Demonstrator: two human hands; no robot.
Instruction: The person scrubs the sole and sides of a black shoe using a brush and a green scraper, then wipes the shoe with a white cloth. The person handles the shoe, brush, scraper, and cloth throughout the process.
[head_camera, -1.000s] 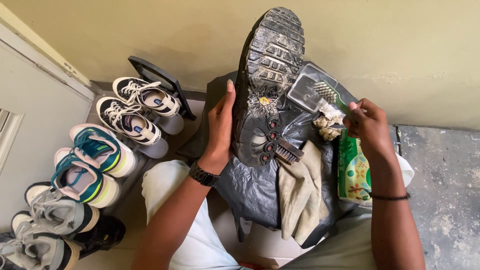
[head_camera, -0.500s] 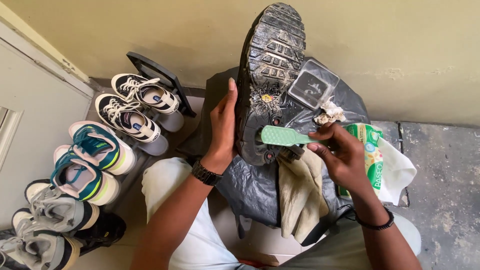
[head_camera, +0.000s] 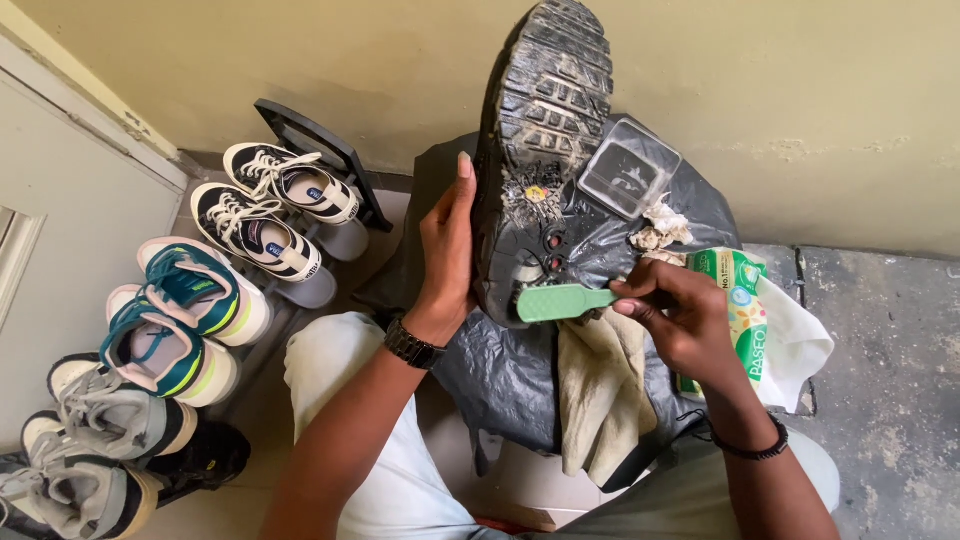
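Observation:
My left hand (head_camera: 446, 255) grips the side of a black shoe (head_camera: 540, 150) held sole-up over a black plastic bag (head_camera: 520, 370). The dirty, deeply treaded sole faces me. My right hand (head_camera: 680, 320) pinches the handle of a green brush (head_camera: 565, 302), whose head lies against the heel end of the sole. A beige cloth (head_camera: 603, 390) hangs over the bag just below the brush.
A clear plastic tray (head_camera: 628, 180) and crumpled tissue (head_camera: 655, 228) rest on the bag. A green tissue pack (head_camera: 738, 305) lies on a white cloth (head_camera: 795, 345) at right. Several pairs of sneakers (head_camera: 200, 300) line a rack at left. A yellowish wall stands behind.
My right hand came down from the clear tray with the green brush and set it against the heel of the sole. The left hand keeps the shoe in place.

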